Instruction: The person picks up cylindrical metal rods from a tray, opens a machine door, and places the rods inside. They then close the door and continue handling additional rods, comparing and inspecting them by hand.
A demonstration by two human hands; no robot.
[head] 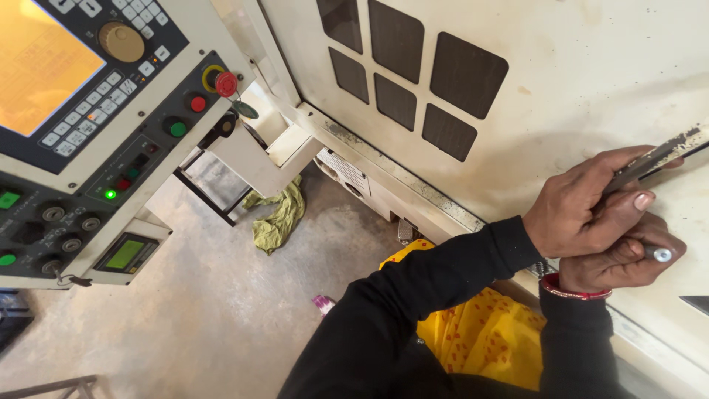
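The left hand [583, 214] pinches a thin, stiff metal strip [653, 159] at 3 o'clock against the machine door [591, 74], while the right hand [620, 258] is closed around a small metal pin [662, 254] (likely light, slippery; best gripped mid-length).

Bare concrete floor [199, 310] lies open below the control panel [88, 133]. A crumpled green rag [279, 216] and the machine door [576, 81] hem it in.
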